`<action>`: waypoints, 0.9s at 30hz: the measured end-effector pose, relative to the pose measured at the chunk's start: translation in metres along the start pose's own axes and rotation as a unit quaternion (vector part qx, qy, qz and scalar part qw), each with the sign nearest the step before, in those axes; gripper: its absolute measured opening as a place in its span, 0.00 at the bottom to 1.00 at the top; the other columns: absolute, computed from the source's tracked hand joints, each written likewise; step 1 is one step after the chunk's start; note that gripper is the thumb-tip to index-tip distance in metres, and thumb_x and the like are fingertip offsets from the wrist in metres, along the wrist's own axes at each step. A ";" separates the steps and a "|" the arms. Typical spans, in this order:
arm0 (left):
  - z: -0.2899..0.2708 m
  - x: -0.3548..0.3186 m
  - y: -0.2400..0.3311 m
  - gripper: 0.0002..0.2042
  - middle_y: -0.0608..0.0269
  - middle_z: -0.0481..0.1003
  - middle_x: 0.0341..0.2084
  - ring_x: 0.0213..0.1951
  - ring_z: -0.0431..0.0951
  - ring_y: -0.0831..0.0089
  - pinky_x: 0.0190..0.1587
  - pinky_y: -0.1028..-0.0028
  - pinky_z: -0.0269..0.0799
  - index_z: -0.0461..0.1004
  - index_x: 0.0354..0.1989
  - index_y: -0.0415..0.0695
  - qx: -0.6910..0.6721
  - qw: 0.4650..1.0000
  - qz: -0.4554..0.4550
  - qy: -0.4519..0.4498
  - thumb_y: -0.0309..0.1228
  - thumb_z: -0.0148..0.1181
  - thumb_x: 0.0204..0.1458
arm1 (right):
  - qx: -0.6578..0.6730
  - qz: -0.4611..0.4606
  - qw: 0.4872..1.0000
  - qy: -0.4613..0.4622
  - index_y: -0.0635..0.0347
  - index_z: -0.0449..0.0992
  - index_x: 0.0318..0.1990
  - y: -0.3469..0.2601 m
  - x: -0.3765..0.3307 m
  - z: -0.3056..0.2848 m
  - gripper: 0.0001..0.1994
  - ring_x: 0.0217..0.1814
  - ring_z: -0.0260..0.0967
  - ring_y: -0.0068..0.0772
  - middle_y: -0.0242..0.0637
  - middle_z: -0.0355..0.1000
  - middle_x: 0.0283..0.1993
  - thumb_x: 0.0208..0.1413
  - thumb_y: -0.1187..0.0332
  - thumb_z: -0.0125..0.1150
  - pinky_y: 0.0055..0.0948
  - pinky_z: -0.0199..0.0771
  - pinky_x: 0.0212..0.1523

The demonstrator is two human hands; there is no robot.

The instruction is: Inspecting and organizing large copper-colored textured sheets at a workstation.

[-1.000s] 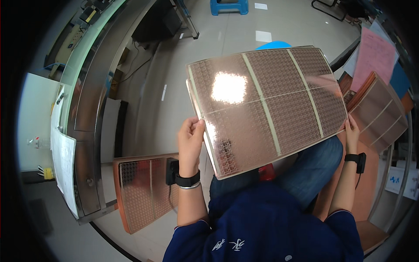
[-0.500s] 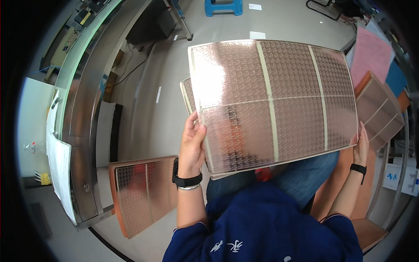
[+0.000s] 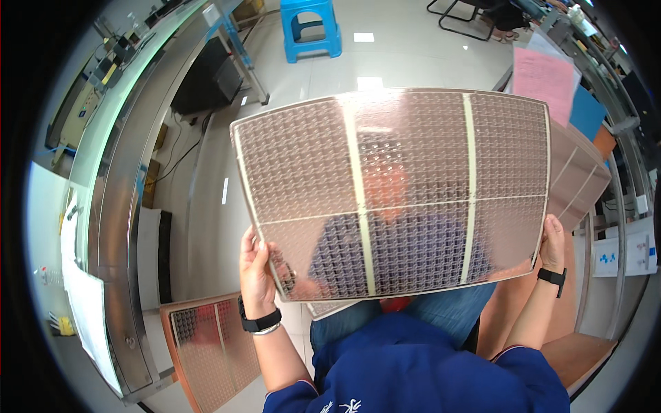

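Observation:
A large, shiny copper-coloured circuit board panel, patterned with small repeated shapes and divided by pale strips, is raised over my lap and tilted toward me. My left hand is closed on its lower left edge, the thumb on the front face. At the lower right edge, my right hand grips the same panel, with most of its fingers hidden behind. The pale corner of another panel shows below it, over my knees. Reflections of my clothes and arms appear on the held panel.
Similar panels stand in a stack at lower left, and another stack leans at right beside pink paper. A metal bench runs along the left. A blue stool and a black box stand farther off.
The held panel has shifted left and its bright glare has gone, replaced by reflections of me. Both hands keep their hold. The view has turned, bringing more of the blue stool into sight.

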State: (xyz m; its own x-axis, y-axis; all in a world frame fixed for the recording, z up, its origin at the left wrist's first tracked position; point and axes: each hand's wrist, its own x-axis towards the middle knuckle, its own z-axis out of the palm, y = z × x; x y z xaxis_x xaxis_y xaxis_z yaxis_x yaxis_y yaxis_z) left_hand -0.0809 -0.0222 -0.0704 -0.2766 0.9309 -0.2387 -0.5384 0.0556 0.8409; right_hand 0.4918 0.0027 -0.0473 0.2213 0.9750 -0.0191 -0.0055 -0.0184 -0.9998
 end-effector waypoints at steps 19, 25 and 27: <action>0.049 -0.008 0.069 0.26 0.54 0.58 0.58 0.56 0.63 0.62 0.56 0.64 0.63 0.51 0.61 0.40 -0.435 0.870 0.030 -0.231 0.44 0.38 0.60 | 0.315 0.024 0.947 -0.053 0.66 0.55 0.61 -0.012 -0.007 0.090 0.22 0.55 0.63 0.31 0.42 0.62 0.57 0.61 0.65 0.37 0.27 0.64 0.54; 0.148 -0.036 -0.009 0.25 0.55 0.61 0.54 0.55 0.63 0.64 0.58 0.62 0.59 0.50 0.61 0.42 -0.243 0.942 0.097 -0.209 0.31 0.49 0.56 | 0.483 0.011 0.857 -0.177 0.60 0.58 0.58 0.047 -0.026 0.159 0.20 0.52 0.64 0.27 0.37 0.66 0.50 0.56 0.75 0.47 0.27 0.64 0.54; 0.155 -0.035 -0.019 0.25 0.57 0.60 0.55 0.54 0.63 0.66 0.58 0.64 0.59 0.48 0.61 0.43 -0.154 0.972 0.064 -0.164 0.28 0.49 0.56 | 0.453 0.125 0.873 -0.128 0.58 0.58 0.57 0.009 -0.049 0.198 0.21 0.49 0.65 0.24 0.37 0.67 0.48 0.55 0.77 0.49 0.27 0.65 0.53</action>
State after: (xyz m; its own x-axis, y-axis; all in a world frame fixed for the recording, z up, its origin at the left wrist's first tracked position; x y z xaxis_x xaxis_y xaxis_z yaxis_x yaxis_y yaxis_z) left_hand 0.0625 -0.0003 -0.0026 -0.1159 0.9909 0.0688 -0.7431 -0.1325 0.6560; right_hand 0.2874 -0.0011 -0.0549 -0.1222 0.9854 -0.1187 -0.8177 -0.1678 -0.5507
